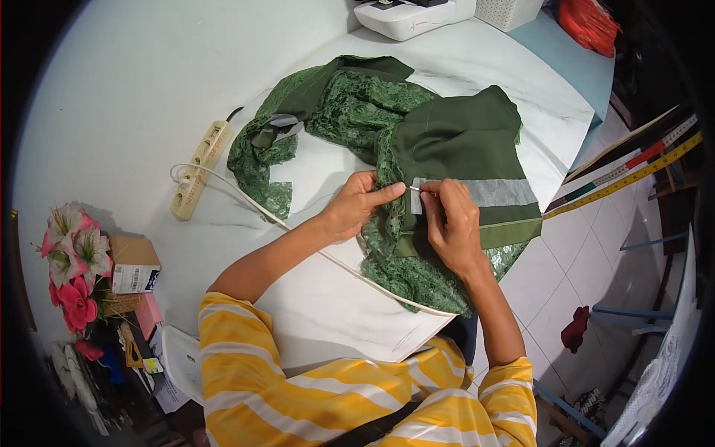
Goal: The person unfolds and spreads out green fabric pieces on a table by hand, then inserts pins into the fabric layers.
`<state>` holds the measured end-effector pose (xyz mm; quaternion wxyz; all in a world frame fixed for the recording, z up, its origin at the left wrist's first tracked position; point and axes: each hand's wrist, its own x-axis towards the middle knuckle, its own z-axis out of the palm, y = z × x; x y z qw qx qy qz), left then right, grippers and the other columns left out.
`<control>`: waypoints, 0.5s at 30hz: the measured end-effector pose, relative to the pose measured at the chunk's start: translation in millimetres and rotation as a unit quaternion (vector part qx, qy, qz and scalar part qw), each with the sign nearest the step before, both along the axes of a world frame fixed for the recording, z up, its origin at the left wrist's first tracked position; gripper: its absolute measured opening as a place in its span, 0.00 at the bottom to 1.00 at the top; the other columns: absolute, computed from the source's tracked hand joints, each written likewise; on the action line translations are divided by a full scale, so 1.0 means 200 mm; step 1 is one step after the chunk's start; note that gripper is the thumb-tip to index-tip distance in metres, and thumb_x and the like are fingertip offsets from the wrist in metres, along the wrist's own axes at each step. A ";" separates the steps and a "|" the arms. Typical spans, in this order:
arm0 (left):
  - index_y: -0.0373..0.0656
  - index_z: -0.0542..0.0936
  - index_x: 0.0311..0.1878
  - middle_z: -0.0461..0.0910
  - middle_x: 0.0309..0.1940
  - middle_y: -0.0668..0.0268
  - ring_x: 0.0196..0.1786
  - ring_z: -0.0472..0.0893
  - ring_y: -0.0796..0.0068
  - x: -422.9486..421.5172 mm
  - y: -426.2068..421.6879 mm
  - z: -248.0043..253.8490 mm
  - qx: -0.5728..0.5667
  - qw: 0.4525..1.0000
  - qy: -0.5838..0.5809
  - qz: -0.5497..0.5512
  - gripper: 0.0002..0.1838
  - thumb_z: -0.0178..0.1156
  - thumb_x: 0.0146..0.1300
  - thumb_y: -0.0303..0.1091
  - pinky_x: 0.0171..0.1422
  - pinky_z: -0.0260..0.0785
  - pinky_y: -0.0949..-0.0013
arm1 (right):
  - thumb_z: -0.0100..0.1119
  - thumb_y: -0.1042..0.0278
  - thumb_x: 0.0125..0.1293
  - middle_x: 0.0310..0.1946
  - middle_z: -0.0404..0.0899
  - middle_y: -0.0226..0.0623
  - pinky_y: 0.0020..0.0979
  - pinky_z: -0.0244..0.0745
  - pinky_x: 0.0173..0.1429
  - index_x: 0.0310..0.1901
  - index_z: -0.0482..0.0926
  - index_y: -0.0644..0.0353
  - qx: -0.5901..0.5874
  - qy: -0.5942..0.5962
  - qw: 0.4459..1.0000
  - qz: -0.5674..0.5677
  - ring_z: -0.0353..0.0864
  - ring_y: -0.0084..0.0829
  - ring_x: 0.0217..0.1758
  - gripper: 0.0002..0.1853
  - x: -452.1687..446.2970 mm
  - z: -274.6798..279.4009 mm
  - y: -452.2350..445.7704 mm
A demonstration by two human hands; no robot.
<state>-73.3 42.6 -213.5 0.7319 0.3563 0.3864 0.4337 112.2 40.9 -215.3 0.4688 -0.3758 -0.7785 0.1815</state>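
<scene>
A green garment of plain cloth and lace is spread over the white table, with a grey strip across its plain panel. My left hand grips the lace edge between thumb and fingers. Just to its right, my right hand is closed in a pinch above the grey strip. From its fingertips a thin, pale tool points toward my left thumb; its exact kind is too small to tell. The left fingers are partly hidden behind the lace.
A white cord crosses the table below my hands, near a power strip. At the back stand a white machine and a basket. Artificial flowers and a cardboard box are at left. Measuring tapes hang at right.
</scene>
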 end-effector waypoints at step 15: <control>0.37 0.81 0.41 0.84 0.35 0.66 0.32 0.79 0.85 -0.01 0.01 -0.01 -0.008 1.000 -0.017 0.017 0.05 0.61 0.63 0.26 0.39 0.72 0.83 | 0.58 0.78 0.51 0.27 0.72 0.35 0.32 0.61 0.43 0.33 0.76 0.61 0.062 -0.015 0.997 -0.045 0.64 0.33 0.29 0.07 0.01 0.02 -0.01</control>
